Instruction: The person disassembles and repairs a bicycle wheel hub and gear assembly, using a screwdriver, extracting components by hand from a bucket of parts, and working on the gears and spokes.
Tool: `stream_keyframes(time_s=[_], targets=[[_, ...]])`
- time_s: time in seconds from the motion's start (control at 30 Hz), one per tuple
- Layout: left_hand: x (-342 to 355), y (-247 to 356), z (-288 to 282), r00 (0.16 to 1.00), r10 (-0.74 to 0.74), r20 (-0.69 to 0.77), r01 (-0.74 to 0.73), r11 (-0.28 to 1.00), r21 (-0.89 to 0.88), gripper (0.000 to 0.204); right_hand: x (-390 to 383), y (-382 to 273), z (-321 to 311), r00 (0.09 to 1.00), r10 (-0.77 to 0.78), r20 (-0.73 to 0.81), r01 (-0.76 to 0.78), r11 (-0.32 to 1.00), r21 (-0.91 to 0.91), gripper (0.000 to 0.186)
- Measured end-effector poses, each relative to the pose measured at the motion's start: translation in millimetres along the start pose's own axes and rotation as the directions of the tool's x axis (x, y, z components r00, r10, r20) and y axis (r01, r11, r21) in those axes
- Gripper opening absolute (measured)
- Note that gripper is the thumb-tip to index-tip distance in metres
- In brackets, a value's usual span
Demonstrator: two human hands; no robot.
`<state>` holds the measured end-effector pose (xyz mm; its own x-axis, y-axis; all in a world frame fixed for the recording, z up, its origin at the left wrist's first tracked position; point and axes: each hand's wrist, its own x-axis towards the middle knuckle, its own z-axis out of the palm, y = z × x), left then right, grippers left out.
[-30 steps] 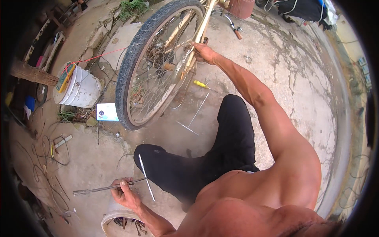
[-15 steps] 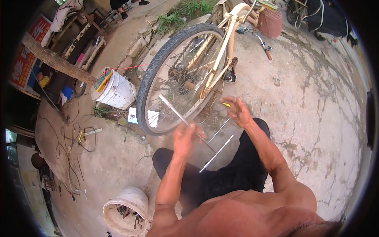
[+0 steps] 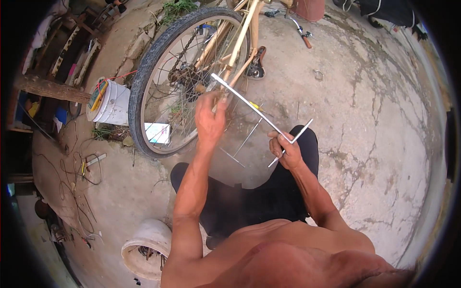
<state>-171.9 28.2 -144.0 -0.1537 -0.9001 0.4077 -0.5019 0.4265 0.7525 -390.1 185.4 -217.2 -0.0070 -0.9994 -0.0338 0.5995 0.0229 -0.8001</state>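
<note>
A silver T-handle wrench (image 3: pixel 253 108) slants across the front of the wheel. My right hand (image 3: pixel 286 150) is closed round it where the shaft meets the crossbar, above my right thigh. My left hand (image 3: pixel 210 120) is at the near side of the bicycle wheel (image 3: pixel 139 103), below the wrench's far end. Its fingers are curled and slightly blurred; whatever is in them is hidden. On the concrete between my knees and the wheel lies a second T-handle wrench (image 3: pixel 248 138). A small yellow object (image 3: pixel 254 104) shows behind the held shaft.
The cream bicycle frame (image 3: pixel 240 36) stands ahead, with a saddle (image 3: pixel 258 65) on the ground beside it. A white bucket (image 3: pixel 113 105) is to the wheel's left. Another bucket (image 3: pixel 144 240) with metal parts lies near my left elbow. Cables (image 3: pixel 72 187) and tools are scattered at left.
My right hand, open before, has taken the T-handle wrench at its crossbar. My left hand has come off its shaft and moved toward the wheel. The view has shifted.
</note>
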Motion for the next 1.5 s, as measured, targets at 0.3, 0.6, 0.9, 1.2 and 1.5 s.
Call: stream_keyframes(time_s=[0.3, 0.6, 0.9, 1.2, 1.5], targets=[[40, -30, 7, 0.998, -0.006, -0.064, 0.032, 0.911, 0.412, 0.035, -14, 3, -9, 0.997, 0.060, -0.045, -0.066, 0.986, -0.151, 0.038], [57, -35, 5, 1.000, -0.016, 0.011, 0.011, 0.948, 0.319, 0.033, 13, 1, -12, 0.995, 0.053, -0.089, -0.067, 0.984, -0.162, 0.037], [56, -37, 2, 0.998, -0.060, 0.020, 0.051, 0.950, 0.309, 0.029, 23, -1, -16, 0.993, 0.120, -0.014, -0.118, 0.988, 0.101, 0.034], [58, -49, 0, 0.998, -0.056, 0.022, 0.045, 0.942, 0.333, 0.027, 26, 17, -3, 0.980, 0.196, 0.047, -0.200, 0.914, 0.353, 0.035], [62, -46, 2, 0.997, 0.000, 0.072, -0.025, 0.941, 0.337, 0.028, 34, -11, -19, 0.907, 0.312, 0.282, -0.420, 0.623, 0.660, 0.048]])
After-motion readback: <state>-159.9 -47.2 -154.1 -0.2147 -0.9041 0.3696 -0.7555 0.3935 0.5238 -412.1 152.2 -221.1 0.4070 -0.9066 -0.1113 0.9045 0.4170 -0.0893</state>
